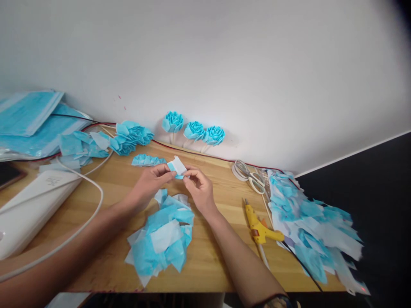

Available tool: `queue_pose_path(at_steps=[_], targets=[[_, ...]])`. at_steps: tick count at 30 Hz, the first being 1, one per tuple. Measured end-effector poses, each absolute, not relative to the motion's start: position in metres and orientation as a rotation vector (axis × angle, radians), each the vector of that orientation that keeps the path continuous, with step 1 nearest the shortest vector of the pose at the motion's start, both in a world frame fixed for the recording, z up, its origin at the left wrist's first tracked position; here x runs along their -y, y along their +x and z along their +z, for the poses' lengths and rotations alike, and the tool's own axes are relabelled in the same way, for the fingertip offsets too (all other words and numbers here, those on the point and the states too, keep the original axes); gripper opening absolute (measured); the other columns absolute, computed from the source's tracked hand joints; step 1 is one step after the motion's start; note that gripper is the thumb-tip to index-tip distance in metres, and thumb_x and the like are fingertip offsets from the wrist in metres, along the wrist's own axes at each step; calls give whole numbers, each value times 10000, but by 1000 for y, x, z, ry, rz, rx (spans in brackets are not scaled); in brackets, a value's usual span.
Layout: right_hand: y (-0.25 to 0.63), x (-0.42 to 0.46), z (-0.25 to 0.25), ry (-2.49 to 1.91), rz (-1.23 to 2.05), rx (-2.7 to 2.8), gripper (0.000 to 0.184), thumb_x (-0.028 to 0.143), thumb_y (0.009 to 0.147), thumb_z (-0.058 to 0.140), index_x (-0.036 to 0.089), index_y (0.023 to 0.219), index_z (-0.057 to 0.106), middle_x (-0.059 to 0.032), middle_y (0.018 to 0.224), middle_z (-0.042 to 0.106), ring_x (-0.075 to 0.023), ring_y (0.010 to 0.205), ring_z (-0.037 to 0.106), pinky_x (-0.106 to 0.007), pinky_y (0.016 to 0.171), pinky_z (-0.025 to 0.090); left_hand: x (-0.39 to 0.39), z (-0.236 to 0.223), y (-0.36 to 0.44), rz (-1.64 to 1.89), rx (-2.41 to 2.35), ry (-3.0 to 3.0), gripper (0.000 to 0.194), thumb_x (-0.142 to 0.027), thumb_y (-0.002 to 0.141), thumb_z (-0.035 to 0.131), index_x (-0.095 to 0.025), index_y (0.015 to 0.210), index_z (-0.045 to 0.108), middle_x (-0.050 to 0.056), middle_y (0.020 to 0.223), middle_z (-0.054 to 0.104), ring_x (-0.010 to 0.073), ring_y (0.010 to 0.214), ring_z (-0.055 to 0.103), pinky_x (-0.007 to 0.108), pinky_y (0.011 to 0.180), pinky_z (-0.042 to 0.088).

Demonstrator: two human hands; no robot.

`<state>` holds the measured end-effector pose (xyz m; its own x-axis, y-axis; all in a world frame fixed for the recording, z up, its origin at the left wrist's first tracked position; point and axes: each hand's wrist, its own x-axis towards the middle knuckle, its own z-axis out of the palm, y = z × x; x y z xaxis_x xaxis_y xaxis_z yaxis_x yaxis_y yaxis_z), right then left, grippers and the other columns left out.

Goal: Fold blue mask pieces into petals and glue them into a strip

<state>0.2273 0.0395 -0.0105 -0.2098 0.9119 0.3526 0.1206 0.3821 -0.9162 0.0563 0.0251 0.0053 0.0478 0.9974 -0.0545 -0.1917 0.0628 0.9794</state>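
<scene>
Between my two hands I hold a small piece of blue and white fabric (178,166), its white side partly folded over the blue. My left hand (157,179) pinches its left edge between thumb and fingers. On the other side, my right hand (199,188) grips the lower right corner with thumb and forefinger. Just behind my left hand lies a strip of pleated blue fabric (147,160). Below the hands sits a loose pile of blue and white fabric pieces (167,235) on the wooden table (109,256).
Three blue fabric flowers (194,130) on stems lean against the wall, with more flowers (131,136) to their left. Scissors (252,176), a yellow glue gun (260,226) and a heap of scraps (314,226) lie right. A white device (35,209) with a cable stands left.
</scene>
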Motion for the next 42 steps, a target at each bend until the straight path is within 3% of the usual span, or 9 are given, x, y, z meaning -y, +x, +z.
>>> queue_pose_path(at_steps=[5, 10, 17, 26, 30, 36, 42], targets=[[228, -40, -14, -1005, 1012, 1544, 118, 322, 840, 642, 216, 890, 651, -6, 868, 683, -152, 808, 622, -284, 801, 495, -25, 9, 58, 1216, -1108, 1059, 177, -366, 754, 727, -197, 804, 727, -2, 774, 684, 161, 748, 572, 282, 729, 420], [226, -40, -13, -985, 1043, 1457, 141, 306, 834, 656, 214, 937, 628, -2, 862, 658, -142, 805, 616, -273, 776, 490, -25, 6, 58, 1161, -1043, 1143, 318, -393, 760, 746, -198, 1009, 727, 48, 1006, 742, 231, 956, 649, 334, 854, 469], [225, -39, -10, -968, 1103, 1442, 333, 273, 835, 638, 234, 1161, 580, -3, 897, 702, -151, 840, 656, -284, 799, 516, -26, 4, 59, 1166, -1081, 1174, 362, -374, 737, 759, -165, 1028, 711, 75, 1045, 748, 251, 972, 669, 368, 886, 483], [228, -36, -5, -967, 1084, 1478, 312, 371, 920, 554, 238, 1198, 604, -1, 879, 685, -149, 807, 641, -279, 756, 514, -24, 14, 60, 1166, -1158, 1056, 339, -383, 700, 774, -158, 951, 740, 67, 980, 770, 254, 919, 671, 343, 824, 476], [230, -36, -4, -931, 1098, 1498, 342, 397, 926, 543, 237, 1225, 585, -30, 971, 703, -173, 904, 664, -309, 830, 530, -23, 14, 60, 1170, -1163, 1053, 320, -378, 698, 772, -168, 937, 744, 56, 957, 770, 249, 892, 671, 334, 797, 472], [226, -39, -9, -890, 984, 1632, 469, 292, 832, 653, 240, 1285, 545, -53, 1070, 674, -178, 983, 647, -322, 889, 533, -25, 10, 60, 1174, -1145, 1125, 294, -365, 716, 738, -166, 932, 749, 47, 914, 760, 236, 850, 663, 327, 781, 469], [227, -39, -11, -974, 849, 1678, 421, 204, 823, 614, 239, 1242, 586, -13, 915, 632, -148, 850, 607, -303, 851, 523, -25, 5, 59, 1161, -1232, 1281, 226, -355, 734, 718, -174, 869, 726, -2, 735, 682, 180, 681, 592, 284, 650, 423]])
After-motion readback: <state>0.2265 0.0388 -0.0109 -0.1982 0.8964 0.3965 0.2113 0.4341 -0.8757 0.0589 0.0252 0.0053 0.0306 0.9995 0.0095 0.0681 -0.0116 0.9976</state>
